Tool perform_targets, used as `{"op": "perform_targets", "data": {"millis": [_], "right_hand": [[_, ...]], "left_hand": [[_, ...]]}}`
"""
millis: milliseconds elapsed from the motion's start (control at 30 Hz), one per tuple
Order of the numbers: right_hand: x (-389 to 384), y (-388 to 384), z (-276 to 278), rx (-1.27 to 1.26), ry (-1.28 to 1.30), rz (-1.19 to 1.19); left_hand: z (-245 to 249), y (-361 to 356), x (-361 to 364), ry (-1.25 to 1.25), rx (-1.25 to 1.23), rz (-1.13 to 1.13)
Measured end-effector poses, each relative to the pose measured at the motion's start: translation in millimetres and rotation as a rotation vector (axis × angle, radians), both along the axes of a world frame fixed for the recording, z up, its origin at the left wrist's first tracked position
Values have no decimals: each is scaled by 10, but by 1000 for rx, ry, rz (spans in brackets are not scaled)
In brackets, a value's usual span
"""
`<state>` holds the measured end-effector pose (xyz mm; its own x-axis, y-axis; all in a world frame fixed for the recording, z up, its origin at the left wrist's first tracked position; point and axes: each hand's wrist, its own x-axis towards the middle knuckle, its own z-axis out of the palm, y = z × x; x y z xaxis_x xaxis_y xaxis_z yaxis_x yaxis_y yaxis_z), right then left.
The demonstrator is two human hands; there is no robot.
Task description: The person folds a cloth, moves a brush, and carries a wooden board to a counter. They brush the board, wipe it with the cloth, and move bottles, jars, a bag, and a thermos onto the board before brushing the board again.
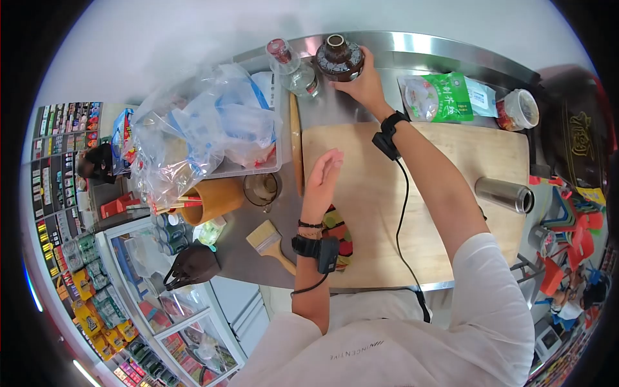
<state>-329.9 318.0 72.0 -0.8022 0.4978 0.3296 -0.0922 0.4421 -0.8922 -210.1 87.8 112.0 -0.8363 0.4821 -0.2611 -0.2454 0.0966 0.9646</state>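
Observation:
My right hand (365, 84) is wrapped round a dark brown patterned bottle (340, 59) at the back of the metal counter. Left of that bottle stands a clear glass bottle (298, 76) with a red-topped cap. My left hand (324, 171), holding nothing, is raised over the left edge of the wooden board (419, 193), fingers stretched out and close together. Below it, partly behind my left wrist, lies a colourful patterned cloth (338, 237). A long wooden rolling pin (296, 142) lies along the board's left edge.
Plastic bags (225, 122) fill a bin at the left, near a wooden holder (216, 200), a glass mug (261, 189) and a brush (272, 244). A green packet (448, 97), a white tub (519, 109) and a steel flask (503, 195) are at the right. A cable crosses the board.

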Motion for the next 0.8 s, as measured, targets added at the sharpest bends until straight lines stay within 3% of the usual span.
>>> {"op": "perform_targets", "data": {"millis": [367,567,733,800], "right_hand": [[-47,-131,-430,-19,-55,40],[-15,-171,-485,-8,-111,8],[-29,-172,-609,-6,-82,22],[-3,-195,-679,17,-38,-80]], "left_hand": [[-327,-360,161,-98,-77,-4],[-526,-45,304,-139,3,-94],[-479,270,418,-271,48,51],[-517,340,514,-310,28,116]]}}
